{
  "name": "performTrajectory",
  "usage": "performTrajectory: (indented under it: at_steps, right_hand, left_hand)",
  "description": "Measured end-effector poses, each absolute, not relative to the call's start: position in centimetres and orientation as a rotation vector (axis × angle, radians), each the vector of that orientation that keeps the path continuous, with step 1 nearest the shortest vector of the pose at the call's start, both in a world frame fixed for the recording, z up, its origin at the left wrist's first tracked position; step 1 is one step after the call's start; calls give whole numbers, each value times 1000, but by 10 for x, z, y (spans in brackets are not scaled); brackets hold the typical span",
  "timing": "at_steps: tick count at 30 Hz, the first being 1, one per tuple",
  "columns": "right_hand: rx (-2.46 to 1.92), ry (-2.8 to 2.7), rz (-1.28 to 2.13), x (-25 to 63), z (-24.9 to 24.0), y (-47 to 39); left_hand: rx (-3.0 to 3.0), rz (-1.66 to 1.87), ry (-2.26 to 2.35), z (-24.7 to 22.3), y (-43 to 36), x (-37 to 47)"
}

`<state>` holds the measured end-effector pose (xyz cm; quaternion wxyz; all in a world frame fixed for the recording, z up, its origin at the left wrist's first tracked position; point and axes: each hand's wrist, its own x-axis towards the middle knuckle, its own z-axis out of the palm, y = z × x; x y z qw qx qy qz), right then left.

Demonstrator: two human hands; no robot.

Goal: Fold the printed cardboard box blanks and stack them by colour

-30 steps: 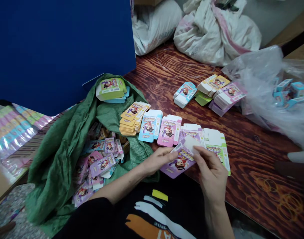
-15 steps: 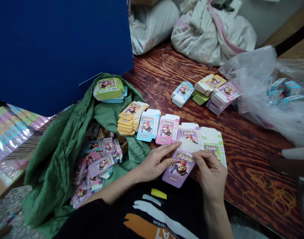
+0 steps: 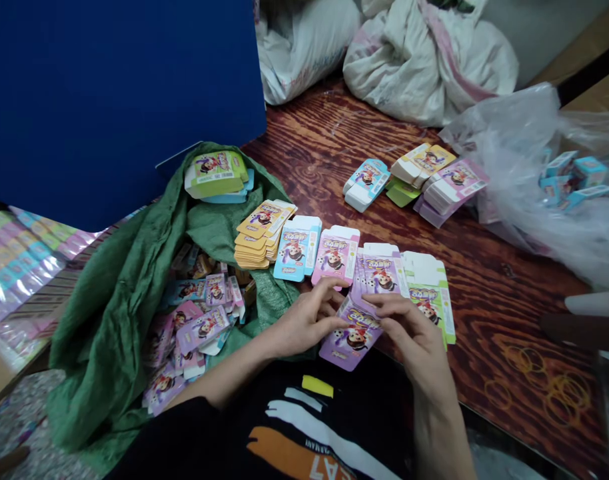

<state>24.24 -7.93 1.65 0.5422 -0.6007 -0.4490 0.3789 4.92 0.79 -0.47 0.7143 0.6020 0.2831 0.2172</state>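
Observation:
A flattened purple small carton [image 3: 348, 343] with a cartoon print is tilted between my hands at the table's front edge. My left hand [image 3: 304, 320] grips its left side, thumb on the printed face. The fingers of my right hand [image 3: 409, 333] press at its upper end, thumb near the right edge; they hide the flap there. Just behind it lie more purple cartons [image 3: 384, 270], overlapping. To their left are a pink carton [image 3: 336, 257] and a blue carton [image 3: 298, 250], and to their right, green cartons [image 3: 429, 287].
A green sack [image 3: 109, 320] holds many loose cartons; stacked yellow cartons [image 3: 259, 233] and green cartons [image 3: 217, 175] rest on its edge. Further back are banded stacks [image 3: 449, 180] and a clear plastic bag [image 3: 524, 173]. Rubber bands [image 3: 567, 397] lie at right. A blue panel [image 3: 119, 107] stands at left.
The white end flap of the held purple carton has gone from sight under my right fingers. My right hand has moved slightly left, and the carton has shifted slightly left and up.

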Motion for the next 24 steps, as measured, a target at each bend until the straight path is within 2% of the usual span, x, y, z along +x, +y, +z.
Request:
performTrajectory:
  at_steps: [8,13,24]
  right_hand:
    - [-1601,-816,1014,243,7,-77]
    - [-1539,-947,1053,250,11,-72]
    - [-1556,-1209,745,240,11,-99]
  left_hand:
    - [1593,345,559,-3,16,44]
    - [1562,335,550,0,17,43]
    - [1337,384,547,-2,12,44]
